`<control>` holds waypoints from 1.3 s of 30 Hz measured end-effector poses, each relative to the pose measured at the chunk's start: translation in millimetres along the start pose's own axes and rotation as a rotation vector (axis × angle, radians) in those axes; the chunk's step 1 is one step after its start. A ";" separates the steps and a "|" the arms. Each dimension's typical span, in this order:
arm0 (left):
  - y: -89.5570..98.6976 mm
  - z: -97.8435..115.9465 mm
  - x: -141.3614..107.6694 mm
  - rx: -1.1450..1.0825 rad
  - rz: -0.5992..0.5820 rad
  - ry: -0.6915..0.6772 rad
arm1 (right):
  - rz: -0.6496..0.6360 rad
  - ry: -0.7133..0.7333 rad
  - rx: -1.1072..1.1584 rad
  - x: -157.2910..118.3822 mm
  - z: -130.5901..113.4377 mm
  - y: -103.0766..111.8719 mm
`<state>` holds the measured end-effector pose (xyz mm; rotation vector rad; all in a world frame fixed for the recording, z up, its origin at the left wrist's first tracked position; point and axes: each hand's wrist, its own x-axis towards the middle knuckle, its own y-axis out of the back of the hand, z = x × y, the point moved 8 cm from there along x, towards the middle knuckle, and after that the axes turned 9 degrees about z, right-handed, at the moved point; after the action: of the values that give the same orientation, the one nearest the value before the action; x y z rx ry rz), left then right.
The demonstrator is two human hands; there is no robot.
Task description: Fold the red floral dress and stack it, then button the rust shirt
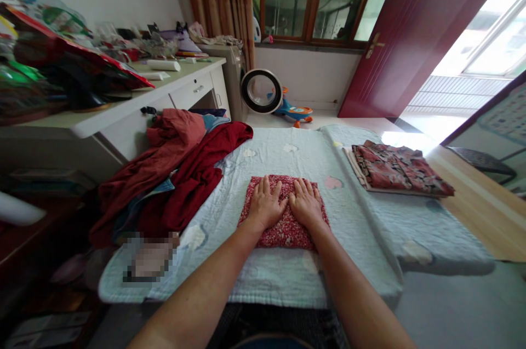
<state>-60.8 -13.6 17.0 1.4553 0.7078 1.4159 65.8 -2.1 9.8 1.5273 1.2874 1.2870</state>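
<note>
A red garment with a small white pattern point(283, 236) lies folded into a flat rectangle on the pale blue-green cloth point(283, 278) over the table. On its left half, my left hand point(266, 207) rests palm down with the fingers stretched out. My right hand point(304, 205) lies flat on the right half, fingers extended forward. The two thumbs almost meet at the middle. Neither hand grips the fabric; what lies under the palms is hidden.
Loose dark red clothes point(193, 179) are heaped at the left. Folded patterned clothes point(402, 168) are stacked at the right. A cluttered desk point(160, 86) stands beyond the heap, with a front-loading washing machine point(235, 86) behind it. A dark red door point(390, 36) stands at the back right.
</note>
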 end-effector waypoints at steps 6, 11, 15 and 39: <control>0.4 0.0 0.1 0.010 0.002 -0.001 | 0.003 0.012 0.025 1.3 -0.8 1.5; 2.1 -0.1 0.2 0.018 -0.001 0.008 | 0.005 0.011 0.032 1.2 -0.4 2.0; 3.1 -0.7 -0.1 -0.006 -0.007 0.036 | 0.018 0.001 0.047 1.1 1.5 0.9; 7.3 1.4 -1.7 -0.039 0.005 0.037 | 0.028 -0.069 0.032 3.8 11.9 -7.6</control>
<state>-61.2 -18.2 23.0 1.4051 0.6966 1.4556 75.6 3.9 0.9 1.6038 1.2524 1.2259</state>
